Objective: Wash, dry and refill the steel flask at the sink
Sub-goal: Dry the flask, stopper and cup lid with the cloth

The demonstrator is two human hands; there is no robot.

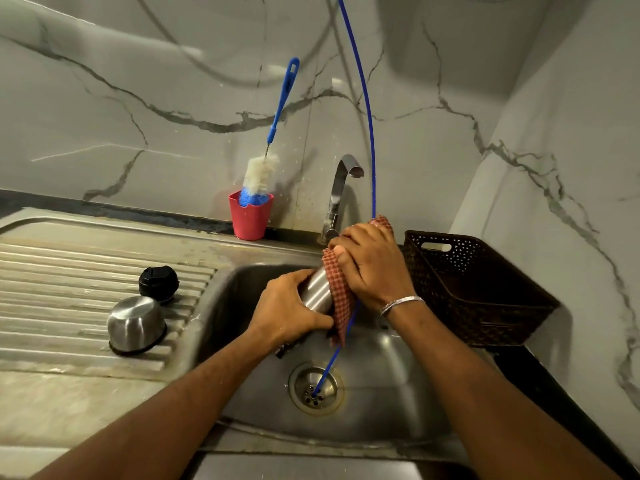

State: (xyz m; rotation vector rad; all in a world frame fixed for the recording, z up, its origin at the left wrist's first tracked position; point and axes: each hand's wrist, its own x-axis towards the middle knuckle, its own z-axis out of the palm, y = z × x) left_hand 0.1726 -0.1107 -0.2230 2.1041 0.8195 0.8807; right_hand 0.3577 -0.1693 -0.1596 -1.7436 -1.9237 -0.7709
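Likely home kitchen: steel sink (398, 358), tap (341, 188)

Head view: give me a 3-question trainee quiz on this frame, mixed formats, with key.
1. True or false: the tap is running water onto the steel flask.
2. Multiple choice: what does the right hand press against the flask? A) the bottle brush B) a red checked cloth C) the black cap
3. Fill in: the steel cup sits upside down on the ______, beside the black cap.

Key:
1. False; no water shows at the spout.
2. B; the red checked cloth wraps the flask's upper part, while the left hand has its grip on the bare body. The bottle brush stands in the red cup.
3. Drainboard.
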